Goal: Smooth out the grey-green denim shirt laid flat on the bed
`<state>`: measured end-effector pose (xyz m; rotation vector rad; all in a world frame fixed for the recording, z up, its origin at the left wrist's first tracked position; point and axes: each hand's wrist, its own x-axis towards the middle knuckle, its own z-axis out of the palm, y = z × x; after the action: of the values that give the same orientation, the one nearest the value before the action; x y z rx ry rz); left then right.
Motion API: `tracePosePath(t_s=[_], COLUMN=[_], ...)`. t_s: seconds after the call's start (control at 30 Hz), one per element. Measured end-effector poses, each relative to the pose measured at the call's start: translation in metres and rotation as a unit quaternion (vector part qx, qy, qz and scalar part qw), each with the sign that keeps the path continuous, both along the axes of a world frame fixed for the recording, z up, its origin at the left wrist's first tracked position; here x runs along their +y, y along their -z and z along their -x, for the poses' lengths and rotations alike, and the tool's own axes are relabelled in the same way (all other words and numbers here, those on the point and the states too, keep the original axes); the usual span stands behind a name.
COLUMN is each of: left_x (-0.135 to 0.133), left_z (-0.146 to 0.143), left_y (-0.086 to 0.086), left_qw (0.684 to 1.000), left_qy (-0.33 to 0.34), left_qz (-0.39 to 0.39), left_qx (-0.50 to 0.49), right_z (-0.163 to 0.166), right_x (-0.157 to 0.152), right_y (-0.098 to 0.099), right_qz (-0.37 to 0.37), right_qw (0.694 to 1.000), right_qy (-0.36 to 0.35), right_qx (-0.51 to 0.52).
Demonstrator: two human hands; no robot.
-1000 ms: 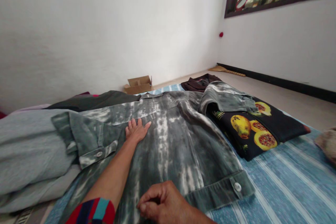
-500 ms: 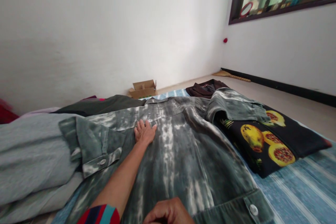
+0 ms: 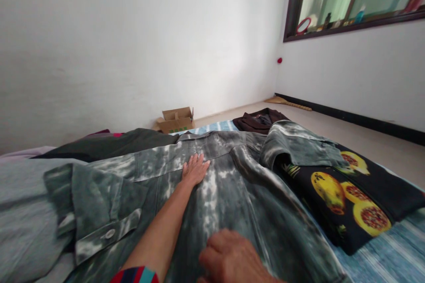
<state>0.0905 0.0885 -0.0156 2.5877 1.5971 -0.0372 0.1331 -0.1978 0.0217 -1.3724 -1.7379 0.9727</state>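
A grey-green tie-dyed denim jacket lies spread out, back side up, with its collar away from me. My left hand rests flat on the upper back, fingers stretched out. Over the lower middle of the jacket is my right hand, fingers curled in and somewhat blurred; whatever they hold, if anything, is hidden. One sleeve, with a buttoned cuff, is folded over at the left. The other sleeve lies bent to the right, across a folded black garment with papaya prints.
Grey clothing lies at the left, with a dark green garment behind. A folded brown garment sits at the far edge of the blue striped sheet. Beyond are a cardboard box, a broom and white walls.
My right hand has moved up and forward over the jacket from the bottom edge. My left hand stays flat on the back, slightly farther right in view. The camera view has shifted a little.
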Motion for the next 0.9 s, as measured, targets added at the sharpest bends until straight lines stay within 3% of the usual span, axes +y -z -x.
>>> tracePosePath(t_s=[0.1,0.2,0.37,0.67,0.9], left_x=[-0.002,-0.004,-0.004,-0.011,0.000], left_z=[0.001,0.000,-0.002,-0.007,-0.050], left_y=[0.001,0.001,0.000,-0.005,0.000], left_qw=[1.000,1.000,1.000,0.999,0.994], left_qy=[0.002,-0.002,-0.010,-0.021,0.083], left_qz=[-0.011,-0.010,-0.007,-0.029,-0.073], left_qx=[0.001,0.000,0.002,0.022,0.014], right_z=[-0.039,-0.070,-0.087,-0.083,-0.081], right_x=[0.033,0.047,0.046,0.048,0.051], right_y=[0.003,0.015,0.034,0.038,0.046], right_qz=[-0.036,0.013,0.056,0.044,0.038], right_qw=[0.968,0.935,0.915,0.916,0.916], right_qy=[0.059,0.140,0.207,0.213,0.220], right_qx=[-0.243,-0.324,-0.343,-0.337,-0.333])
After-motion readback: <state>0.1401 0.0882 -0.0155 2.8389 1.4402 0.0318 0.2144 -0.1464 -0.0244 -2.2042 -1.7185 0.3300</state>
